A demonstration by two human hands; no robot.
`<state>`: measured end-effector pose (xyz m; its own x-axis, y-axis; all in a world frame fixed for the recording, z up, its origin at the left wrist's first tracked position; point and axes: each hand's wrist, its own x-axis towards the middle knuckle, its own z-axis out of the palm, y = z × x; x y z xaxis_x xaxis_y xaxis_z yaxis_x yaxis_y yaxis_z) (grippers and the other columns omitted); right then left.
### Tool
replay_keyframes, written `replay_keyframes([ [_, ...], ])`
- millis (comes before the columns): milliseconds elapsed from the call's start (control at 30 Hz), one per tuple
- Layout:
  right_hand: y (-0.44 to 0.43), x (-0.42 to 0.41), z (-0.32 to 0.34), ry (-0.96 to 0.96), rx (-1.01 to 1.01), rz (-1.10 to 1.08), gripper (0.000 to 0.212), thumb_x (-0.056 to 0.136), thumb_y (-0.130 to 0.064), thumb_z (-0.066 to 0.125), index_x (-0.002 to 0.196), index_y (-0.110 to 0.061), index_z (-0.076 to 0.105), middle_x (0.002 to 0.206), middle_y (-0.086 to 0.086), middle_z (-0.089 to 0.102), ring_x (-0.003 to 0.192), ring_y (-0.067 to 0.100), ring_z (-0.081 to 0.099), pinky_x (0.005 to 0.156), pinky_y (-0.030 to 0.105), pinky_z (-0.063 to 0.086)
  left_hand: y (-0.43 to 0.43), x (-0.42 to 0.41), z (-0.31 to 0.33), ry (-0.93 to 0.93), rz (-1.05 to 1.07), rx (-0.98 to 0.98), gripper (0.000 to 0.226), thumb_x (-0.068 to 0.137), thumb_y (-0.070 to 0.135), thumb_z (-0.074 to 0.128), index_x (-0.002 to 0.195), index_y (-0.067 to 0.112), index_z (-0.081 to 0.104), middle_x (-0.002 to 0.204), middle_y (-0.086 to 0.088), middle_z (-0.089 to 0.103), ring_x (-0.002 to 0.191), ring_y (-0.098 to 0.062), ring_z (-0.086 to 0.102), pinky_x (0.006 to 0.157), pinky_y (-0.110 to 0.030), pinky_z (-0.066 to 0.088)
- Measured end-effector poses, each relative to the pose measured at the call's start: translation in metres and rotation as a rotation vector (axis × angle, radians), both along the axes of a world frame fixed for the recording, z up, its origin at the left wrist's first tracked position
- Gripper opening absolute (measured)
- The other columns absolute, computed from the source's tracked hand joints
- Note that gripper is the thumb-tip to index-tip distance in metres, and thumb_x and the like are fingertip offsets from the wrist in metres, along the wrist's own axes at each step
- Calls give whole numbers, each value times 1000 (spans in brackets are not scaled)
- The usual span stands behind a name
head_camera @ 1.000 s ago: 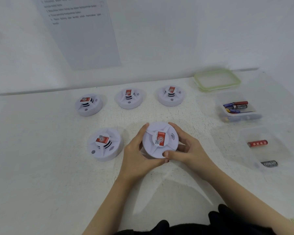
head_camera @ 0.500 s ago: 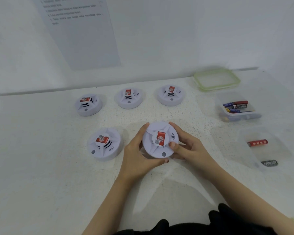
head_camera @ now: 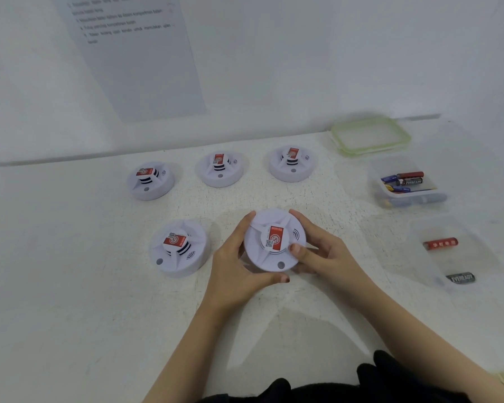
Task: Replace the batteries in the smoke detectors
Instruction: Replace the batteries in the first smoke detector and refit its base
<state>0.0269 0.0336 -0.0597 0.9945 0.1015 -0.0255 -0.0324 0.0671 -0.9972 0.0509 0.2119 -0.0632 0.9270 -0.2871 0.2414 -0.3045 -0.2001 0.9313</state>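
A round white smoke detector (head_camera: 269, 258) with a red label sits at the table's middle, face up, held from both sides. My left hand (head_camera: 235, 269) cups its left and near rim, thumb under the front edge. My right hand (head_camera: 322, 253) grips the right rim, its thumb lying on the top face beside the label. Another detector (head_camera: 179, 251) lies just left of it. Three more stand in a row farther back: a left detector (head_camera: 150, 180), a middle detector (head_camera: 220, 168) and a right detector (head_camera: 291, 162).
A clear tub (head_camera: 413, 196) with several batteries stands at the right. Nearer, a second clear tub (head_camera: 483, 257) holds a red battery (head_camera: 440, 243) and a black battery (head_camera: 460, 277). A green-rimmed lid (head_camera: 371, 135) lies at the back right. A printed sheet (head_camera: 134, 53) hangs on the wall.
My right thumb has slid from the detector's near rim up onto its top face. The detector has turned slightly; its small hole now sits nearer the front.
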Motion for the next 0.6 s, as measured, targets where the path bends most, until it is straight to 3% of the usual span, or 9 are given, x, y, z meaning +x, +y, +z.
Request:
replay_keyframes([
  [133, 0, 0, 1, -8, -2, 4, 48, 87, -12, 59, 128, -35, 48, 119, -11, 66, 107, 16, 65, 82, 35, 57, 0, 1, -2, 17, 0, 6, 89, 56, 12, 92, 130, 34, 48, 123, 18, 62, 118, -7, 58, 89, -19, 52],
  [267, 0, -1, 1, 7, -11, -3, 55, 83, -20, 61, 135, -28, 46, 122, -8, 65, 108, 17, 64, 86, 41, 55, 1, 2, -5, 39, 6, 16, 91, 55, 14, 93, 134, 27, 49, 124, 14, 62, 119, -9, 58, 91, -26, 54],
  [600, 0, 0, 1, 7, -32, -2, 51, 88, -13, 59, 135, -29, 46, 121, -11, 65, 107, 16, 64, 84, 38, 56, 1, 2, -2, 47, 6, 10, 87, 56, 11, 91, 131, 28, 50, 122, 14, 63, 117, -9, 59, 89, -21, 52],
])
